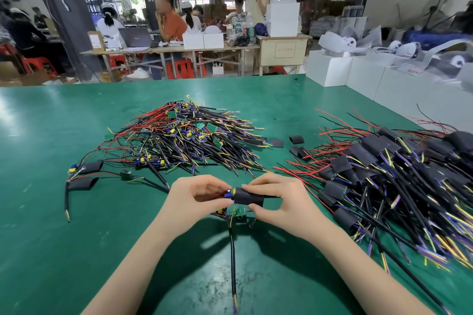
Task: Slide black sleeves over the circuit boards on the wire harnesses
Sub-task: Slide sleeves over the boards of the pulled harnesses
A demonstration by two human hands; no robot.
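Black sleeve [247,196] sits between my two hands just above the near-centre tabletop [51,212], partly drawn over a circuit board; the board's blue and yellow components [228,194] protrude from the sleeve's left mouth. Right hand [276,199]: fingers curled round the sleeve, thumb under, forefinger along the top. Left hand [197,195]: fingertips pinching the board end and its red lead. Judged step: mid-slide, board not yet covered. Next move calls for holding the board steady and easing the sleeve leftward, keeping its mouth open so the tall components do not snag. A second bare green board [236,212] lies just below the hands, its black cable [233,258] trailing toward me. Sleeve is matte, soft, flattened tube; boards are rigid green with small studded parts; wires are thin and glossy, red, black, yellow, purple. Unsleeved pile [189,135] far centre; sleeved pile [394,176] right; loose sleeves [297,139] between the two.
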